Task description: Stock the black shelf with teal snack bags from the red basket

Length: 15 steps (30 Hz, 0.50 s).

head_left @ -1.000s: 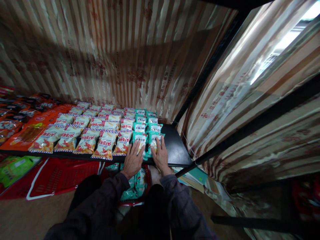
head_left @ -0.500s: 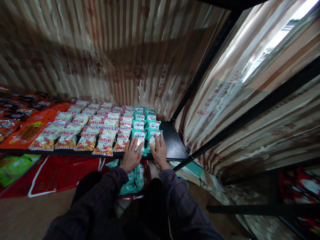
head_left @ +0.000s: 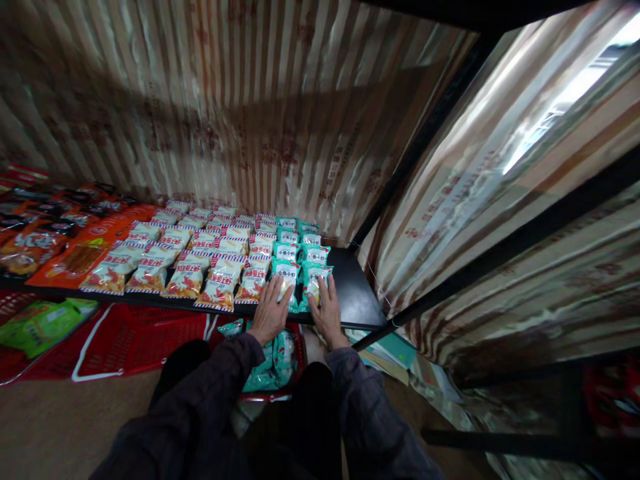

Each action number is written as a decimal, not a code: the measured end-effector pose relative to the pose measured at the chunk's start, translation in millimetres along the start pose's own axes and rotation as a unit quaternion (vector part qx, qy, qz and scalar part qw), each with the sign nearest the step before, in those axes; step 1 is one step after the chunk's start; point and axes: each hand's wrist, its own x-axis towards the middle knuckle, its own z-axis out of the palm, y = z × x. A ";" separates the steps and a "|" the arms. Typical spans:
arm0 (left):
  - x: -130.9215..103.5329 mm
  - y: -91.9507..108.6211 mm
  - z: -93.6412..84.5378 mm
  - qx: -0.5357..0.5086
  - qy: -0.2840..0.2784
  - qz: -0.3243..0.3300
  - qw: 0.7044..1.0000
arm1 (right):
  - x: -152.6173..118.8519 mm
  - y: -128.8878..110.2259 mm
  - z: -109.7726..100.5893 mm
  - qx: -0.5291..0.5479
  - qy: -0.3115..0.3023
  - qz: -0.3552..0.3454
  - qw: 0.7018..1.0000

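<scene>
Two columns of teal snack bags stand at the right end of the rows on a black shelf (head_left: 356, 293). My left hand (head_left: 271, 310) rests with spread fingers on the front bag (head_left: 287, 272) of the left teal column. On the front bag (head_left: 314, 272) of the right column lies my right hand (head_left: 327, 312), its fingers also apart. Neither hand is closed round a bag. White and red snack bags (head_left: 219, 280) stand in rows to the left of the teal ones. More teal bags (head_left: 265, 377) lie below the shelf edge, partly hidden by my left forearm.
Orange packets (head_left: 83, 250) lie at the shelf's left. Below are a red basket (head_left: 145, 340) and a green packet (head_left: 45, 327). A black slanted post (head_left: 430, 293) crosses the shelf's right corner, beside striped curtain sheeting (head_left: 280, 100).
The view has shifted, so the shelf and bags appear slightly farther right. Both hands remain on the two front teal bags, with little change in their pose.
</scene>
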 end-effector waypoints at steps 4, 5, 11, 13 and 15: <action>-0.1 -1.6 2.0 0.007 -0.003 0.002 1.000 | -0.9 1.7 4.4 -0.026 0.002 0.002 1.000; -0.2 -1.8 2.2 0.010 -0.006 0.001 1.000 | -0.9 1.4 5.1 -0.034 0.001 0.004 0.999; -0.6 -1.4 1.4 0.023 -0.020 -0.002 1.000 | -0.7 -2.7 5.1 -0.072 -0.009 0.011 0.997; -1.3 -0.7 0.1 0.030 -0.017 -0.003 0.999 | -3.0 -2.7 5.3 -0.089 0.000 0.005 0.996; -2.7 -0.1 -1.7 0.036 -0.013 0.000 0.999 | -7.2 -1.4 6.0 -0.107 0.018 0.002 0.994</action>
